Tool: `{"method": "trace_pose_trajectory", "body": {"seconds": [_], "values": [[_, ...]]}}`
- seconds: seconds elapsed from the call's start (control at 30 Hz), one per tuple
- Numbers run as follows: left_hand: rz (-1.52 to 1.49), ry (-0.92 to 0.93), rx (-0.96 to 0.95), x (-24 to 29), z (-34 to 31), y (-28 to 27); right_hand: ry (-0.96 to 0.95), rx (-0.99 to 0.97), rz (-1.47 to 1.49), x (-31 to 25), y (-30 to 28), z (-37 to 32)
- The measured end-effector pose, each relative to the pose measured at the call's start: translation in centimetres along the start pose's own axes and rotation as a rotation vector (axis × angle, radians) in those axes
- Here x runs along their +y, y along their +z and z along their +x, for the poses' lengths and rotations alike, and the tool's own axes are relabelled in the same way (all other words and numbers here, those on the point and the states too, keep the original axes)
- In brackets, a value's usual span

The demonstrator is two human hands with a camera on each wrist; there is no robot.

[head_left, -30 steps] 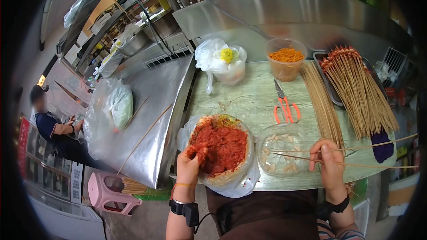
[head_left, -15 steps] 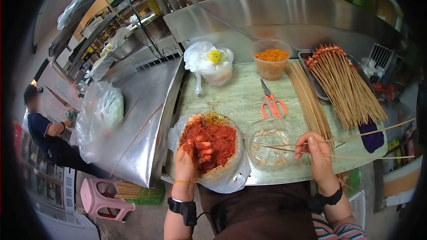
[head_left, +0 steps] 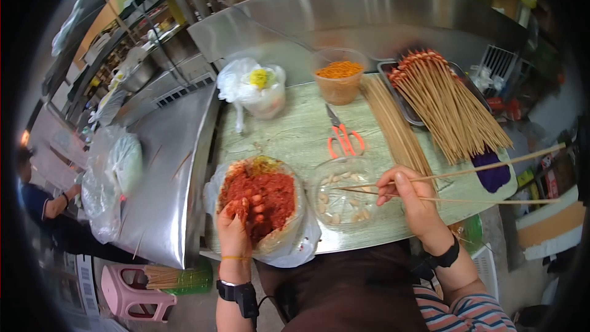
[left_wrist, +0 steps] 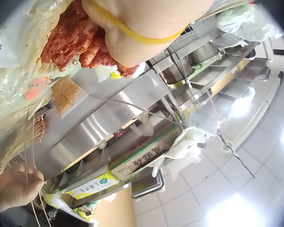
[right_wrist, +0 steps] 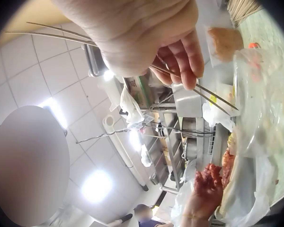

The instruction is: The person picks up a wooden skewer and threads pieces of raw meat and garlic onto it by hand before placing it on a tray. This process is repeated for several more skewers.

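Note:
My left hand point(head_left: 235, 237) is at the near left of a plastic-lined bowl. Its curled, coated fingers grip some red minced paste point(head_left: 273, 200), seen also in the left wrist view as red paste point(left_wrist: 66, 40). In my right hand point(head_left: 413, 203), two thin bamboo skewers point(head_left: 491, 168) are pinched between thumb and fingers. Their tips reach left over a clear plastic tub point(head_left: 318, 206) with small pale pieces inside. The right wrist view shows the skewers point(right_wrist: 215, 97) passing under the curled fingers.
Orange-handled scissors point(head_left: 345, 141) lie behind the tub. Further back stand a tub of orange shreds point(head_left: 339, 80) and a bagged white tub point(head_left: 267, 101). Loose skewers point(head_left: 396, 129) lie beside a black tray point(head_left: 393, 95) of loaded skewers. Another person point(head_left: 49, 209) is at far left.
The left fingers have moved from a bunched clump of paste at the bowl's near left to lie further over the paste. The right hand still holds both skewers. The head view has shifted.

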State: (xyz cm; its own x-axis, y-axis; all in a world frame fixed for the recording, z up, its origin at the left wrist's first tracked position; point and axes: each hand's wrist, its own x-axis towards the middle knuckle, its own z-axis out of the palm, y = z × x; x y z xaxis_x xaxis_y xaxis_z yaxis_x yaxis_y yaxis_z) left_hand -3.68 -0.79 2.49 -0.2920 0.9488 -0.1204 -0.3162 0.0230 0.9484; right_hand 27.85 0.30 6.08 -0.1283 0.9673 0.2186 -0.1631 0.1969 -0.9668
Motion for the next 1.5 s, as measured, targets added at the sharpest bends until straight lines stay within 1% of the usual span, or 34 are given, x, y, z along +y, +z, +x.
{"method": "trace_pose_trajectory", "body": {"seconds": [0.03, 0.1, 0.17, 0.23, 0.3, 0.33, 0.37, 0.43, 0.47, 0.53, 0.57, 0.63, 0.7, 0.73, 0.8, 0.83, 0.87, 0.9, 0.93, 1.0, 1.03, 1.13, 1.2, 1.23, 1.3, 1.33, 1.37, 1.4, 1.43, 1.5], "values": [[0.022, 0.006, 0.010, -0.2, 0.0, -0.1, 0.005, 0.014, -0.009, 0.0, -0.2, 0.1], [-0.001, -0.002, -0.015, -0.6, 0.3, -0.3, -0.004, -0.041, -0.076, 0.1, -0.3, 0.4], [0.043, 0.140, 0.004, -1.1, 0.5, 0.2, 0.015, -0.038, -0.145, 0.3, -0.4, 0.7], [0.054, 0.141, -0.022, -0.8, 0.4, 0.5, 0.034, -0.036, -0.215, 0.3, -0.2, 1.0], [0.157, 0.269, 0.034, -1.1, 0.8, 0.9, -0.020, -0.022, -0.216, 0.1, 0.0, 1.3], [0.172, 0.318, 0.058, -1.1, 0.9, 1.5, -0.014, -0.016, -0.223, 0.0, -0.2, 1.4], [0.169, 0.310, 0.054, -1.4, 1.0, 1.4, 0.001, -0.023, -0.203, -0.1, -0.4, 1.4], [0.060, 0.189, 0.059, -1.3, 1.0, 1.3, 0.022, -0.027, -0.184, -0.3, -0.8, 1.6], [0.022, 0.111, 0.114, -0.9, 0.7, 2.1, 0.043, -0.051, -0.200, -0.5, -1.1, 1.7], [-0.016, 0.119, 0.124, -1.1, 0.3, 3.7, 0.072, -0.072, -0.221, -0.8, -1.5, 1.8], [-0.052, 0.136, 0.139, -1.4, 0.2, 4.1, 0.058, -0.091, -0.239, -0.9, -1.5, 1.8], [-0.058, 0.119, 0.153, -2.6, 0.2, 4.1, 0.052, -0.112, -0.252, -0.4, -1.3, 2.0], [-0.022, 0.120, 0.133, -3.1, 0.1, 4.2, -0.046, -0.211, -0.358, 0.4, -0.9, 2.1], [-0.004, 0.113, 0.120, -2.9, 0.0, 4.3, -0.040, -0.211, -0.355, 0.2, -0.8, 2.3], [-0.020, 0.108, 0.122, -2.6, -0.2, 4.7, 0.106, -0.344, -0.332, -0.7, -0.6, 2.8], [-0.038, 0.108, 0.122, -2.6, -0.2, 4.8, 0.111, -0.346, -0.328, -0.5, -0.5, 2.9], [-0.034, 0.106, 0.124, -2.9, -0.1, 4.5, 0.099, -0.402, -0.362, -0.2, -0.4, 3.1], [0.014, 0.125, 0.099, -3.3, 0.1, 4.0, 0.087, -0.457, -0.397, 0.2, -0.2, 3.3], [0.061, 0.143, 0.072, -3.5, 0.2, 3.7, 0.091, -0.456, -0.393, 0.9, -0.1, 3.4], [0.065, 0.138, 0.065, -3.3, 0.1, 3.9, -0.243, -0.464, -0.483, 2.4, 0.1, 3.7], [0.067, 0.136, 0.059, -3.2, 0.0, 4.0, -0.241, -0.466, -0.481, 2.6, 0.0, 3.7], [0.047, 0.123, 0.042, -3.0, -0.2, 4.1, -0.289, -0.433, -0.489, 2.4, -0.3, 3.6], [0.039, 0.119, 0.047, -3.1, -0.2, 4.1, 0.034, -0.327, -0.293, 1.1, -0.3, 3.2], [0.031, 0.114, 0.050, -3.2, -0.1, 4.1, 0.028, -0.329, -0.296, 0.9, -0.4, 3.2], [0.033, 0.125, 0.043, -3.7, 0.1, 3.8, 0.176, -0.134, -0.116, 0.4, -0.8, 3.1], [0.041, 0.131, 0.037, -3.8, 0.1, 3.7, 0.166, -0.138, -0.119, 0.0, -0.9, 3.1], [0.038, 0.145, 0.040, -3.6, 0.0, 3.9, 0.156, -0.102, -0.036, -0.4, -0.8, 3.3], [0.009, 0.131, 0.008, -3.4, -0.1, 4.1, 0.144, -0.069, 0.050, -0.7, -0.7, 3.6], [-0.016, 0.121, -0.023, -3.0, -0.2, 4.3, 0.127, -0.082, 0.056, -0.8, -0.4, 3.8], [-0.049, 0.088, -0.109, -2.7, -0.5, 3.9, 0.120, -0.047, 0.173, -0.6, 0.3, 4.0]]}}
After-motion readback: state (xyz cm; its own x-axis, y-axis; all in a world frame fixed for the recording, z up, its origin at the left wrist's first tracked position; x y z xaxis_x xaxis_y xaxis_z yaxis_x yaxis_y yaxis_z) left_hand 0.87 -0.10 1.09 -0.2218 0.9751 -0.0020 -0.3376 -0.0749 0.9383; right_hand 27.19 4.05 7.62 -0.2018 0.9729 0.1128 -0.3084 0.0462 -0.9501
